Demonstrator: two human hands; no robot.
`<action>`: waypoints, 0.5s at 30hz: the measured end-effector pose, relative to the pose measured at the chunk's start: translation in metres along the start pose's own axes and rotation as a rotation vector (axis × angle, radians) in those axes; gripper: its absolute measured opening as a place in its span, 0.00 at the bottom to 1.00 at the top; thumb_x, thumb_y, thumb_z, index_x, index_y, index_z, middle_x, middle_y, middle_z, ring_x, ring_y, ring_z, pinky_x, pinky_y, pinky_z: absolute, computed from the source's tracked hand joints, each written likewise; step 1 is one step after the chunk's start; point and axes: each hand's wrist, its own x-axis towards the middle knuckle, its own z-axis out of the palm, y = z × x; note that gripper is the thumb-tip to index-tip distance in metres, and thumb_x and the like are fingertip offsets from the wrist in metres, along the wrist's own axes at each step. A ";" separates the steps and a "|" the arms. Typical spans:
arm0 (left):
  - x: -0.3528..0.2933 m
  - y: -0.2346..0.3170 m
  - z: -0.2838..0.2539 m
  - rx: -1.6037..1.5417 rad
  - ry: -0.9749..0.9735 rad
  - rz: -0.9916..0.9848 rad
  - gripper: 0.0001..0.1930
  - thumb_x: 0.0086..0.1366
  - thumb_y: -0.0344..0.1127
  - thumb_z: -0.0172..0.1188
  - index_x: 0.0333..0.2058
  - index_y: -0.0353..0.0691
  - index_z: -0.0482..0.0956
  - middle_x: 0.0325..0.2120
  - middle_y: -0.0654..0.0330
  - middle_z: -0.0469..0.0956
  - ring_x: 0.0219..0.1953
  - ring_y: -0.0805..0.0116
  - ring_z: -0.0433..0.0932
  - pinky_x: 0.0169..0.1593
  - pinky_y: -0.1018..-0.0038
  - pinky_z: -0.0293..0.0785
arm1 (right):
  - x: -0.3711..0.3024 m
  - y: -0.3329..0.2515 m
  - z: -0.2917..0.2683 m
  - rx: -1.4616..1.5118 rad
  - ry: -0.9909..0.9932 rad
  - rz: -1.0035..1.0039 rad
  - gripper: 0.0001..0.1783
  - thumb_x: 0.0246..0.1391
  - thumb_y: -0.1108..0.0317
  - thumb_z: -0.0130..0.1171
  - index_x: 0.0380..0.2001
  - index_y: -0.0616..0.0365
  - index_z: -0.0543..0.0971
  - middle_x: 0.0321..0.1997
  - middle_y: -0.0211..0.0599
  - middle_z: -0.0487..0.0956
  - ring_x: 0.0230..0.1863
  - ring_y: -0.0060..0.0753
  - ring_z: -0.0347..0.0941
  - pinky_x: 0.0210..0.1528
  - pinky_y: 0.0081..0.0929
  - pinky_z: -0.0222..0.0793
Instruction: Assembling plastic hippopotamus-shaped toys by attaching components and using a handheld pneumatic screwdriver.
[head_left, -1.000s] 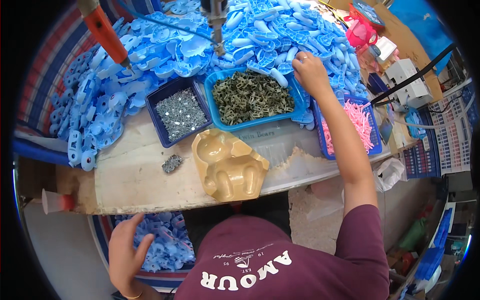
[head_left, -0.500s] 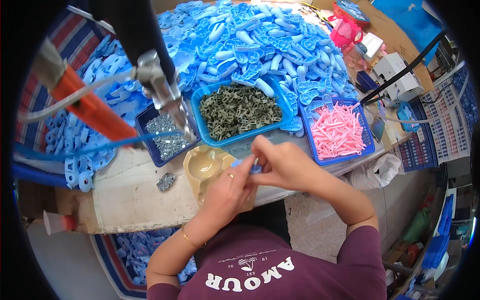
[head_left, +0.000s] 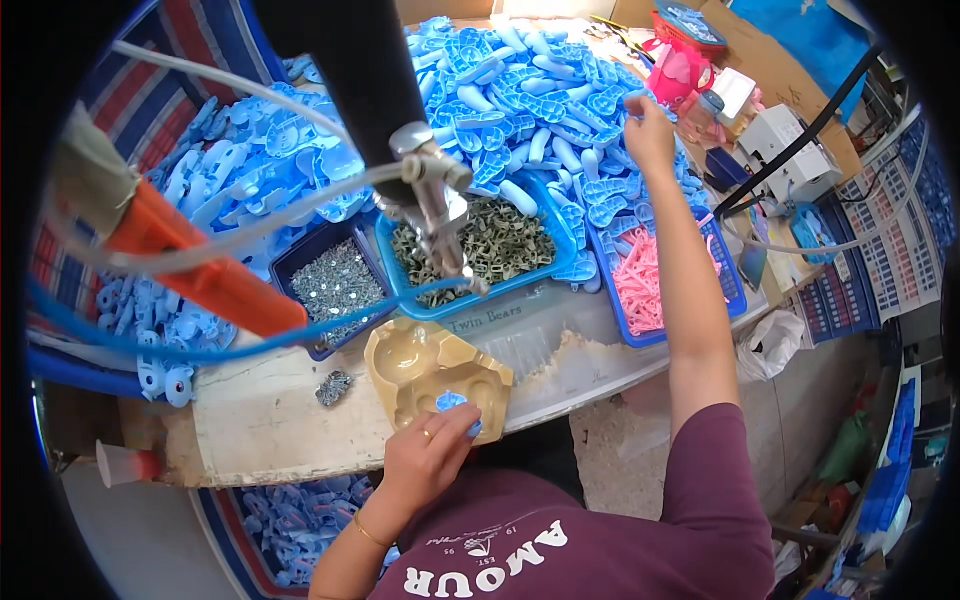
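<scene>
My left hand (head_left: 432,455) is closed on a small blue plastic part (head_left: 452,401), low over the near end of a tan moulded holder (head_left: 405,355) with rounded hollows. My right hand (head_left: 650,135) reaches far across the table to the right side of a big heap of light blue plastic shells (head_left: 540,85). Its fingers are curled in on a blue plastic piece (head_left: 637,98) at the heap's edge; most of that piece is hidden. Below my right forearm stands a blue basket of pink plastic strips (head_left: 640,285), partly covered by the arm.
A blue tray of dark metal clips (head_left: 500,240) and a navy bin of small screws (head_left: 335,285) stand behind the holder. A metal-tipped hanging tool (head_left: 440,225) and an orange tool (head_left: 205,270) with hoses cross the left side. A screw clump (head_left: 334,388) lies nearby.
My right hand has left my left hand and moved far forward to the heap. The left hand has drawn nearer with the blue part. The hanging tool now appears further right.
</scene>
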 end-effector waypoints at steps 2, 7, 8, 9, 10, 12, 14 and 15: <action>-0.002 -0.002 0.000 0.004 0.013 0.032 0.20 0.54 0.24 0.69 0.47 0.43 0.81 0.45 0.60 0.84 0.36 0.57 0.82 0.38 0.67 0.80 | 0.000 -0.017 0.008 -0.026 0.011 -0.096 0.12 0.55 0.73 0.56 0.41 0.58 0.83 0.44 0.45 0.84 0.45 0.46 0.83 0.49 0.39 0.77; 0.001 -0.001 0.005 -0.026 0.013 0.058 0.20 0.53 0.23 0.68 0.46 0.43 0.82 0.46 0.59 0.84 0.34 0.57 0.82 0.37 0.67 0.80 | -0.002 -0.071 0.032 0.011 -0.100 -0.344 0.17 0.58 0.75 0.54 0.50 0.55 0.81 0.54 0.46 0.81 0.57 0.51 0.75 0.59 0.44 0.71; 0.004 0.000 0.006 -0.046 0.010 0.082 0.20 0.53 0.23 0.68 0.46 0.43 0.82 0.46 0.60 0.84 0.34 0.57 0.81 0.37 0.67 0.80 | 0.003 -0.061 0.039 -0.021 -0.075 -0.445 0.18 0.58 0.74 0.54 0.51 0.55 0.81 0.55 0.46 0.80 0.59 0.52 0.74 0.61 0.44 0.70; 0.007 0.000 0.007 -0.051 0.008 0.095 0.20 0.53 0.23 0.68 0.46 0.43 0.82 0.46 0.60 0.84 0.34 0.57 0.81 0.37 0.67 0.80 | 0.009 -0.048 0.047 -0.115 -0.088 -0.488 0.20 0.57 0.73 0.58 0.53 0.52 0.80 0.55 0.45 0.80 0.59 0.52 0.73 0.62 0.44 0.69; 0.006 0.000 0.006 -0.043 -0.003 0.086 0.20 0.52 0.23 0.68 0.46 0.43 0.82 0.46 0.60 0.84 0.34 0.58 0.81 0.37 0.67 0.80 | 0.009 -0.055 0.049 -0.104 -0.089 -0.493 0.20 0.57 0.73 0.58 0.53 0.52 0.80 0.55 0.45 0.80 0.59 0.52 0.73 0.62 0.44 0.69; 0.002 -0.002 0.003 -0.030 -0.009 0.072 0.21 0.52 0.23 0.68 0.46 0.43 0.82 0.47 0.60 0.84 0.34 0.58 0.81 0.37 0.67 0.80 | 0.008 -0.066 0.048 -0.101 -0.374 -0.369 0.20 0.55 0.73 0.62 0.52 0.51 0.81 0.53 0.44 0.81 0.58 0.51 0.74 0.61 0.43 0.69; -0.004 -0.001 0.001 -0.028 -0.018 0.038 0.21 0.51 0.23 0.68 0.46 0.43 0.82 0.47 0.61 0.84 0.34 0.58 0.81 0.37 0.68 0.80 | 0.004 -0.069 0.038 -0.088 -0.316 -0.378 0.18 0.53 0.71 0.66 0.49 0.50 0.83 0.49 0.43 0.82 0.53 0.47 0.78 0.56 0.39 0.73; -0.005 -0.001 0.000 -0.029 -0.016 0.033 0.21 0.51 0.23 0.68 0.46 0.43 0.82 0.47 0.61 0.84 0.34 0.58 0.81 0.37 0.68 0.80 | 0.006 -0.064 0.037 0.013 -0.254 -0.302 0.17 0.52 0.70 0.66 0.47 0.51 0.84 0.47 0.42 0.83 0.49 0.45 0.79 0.53 0.37 0.75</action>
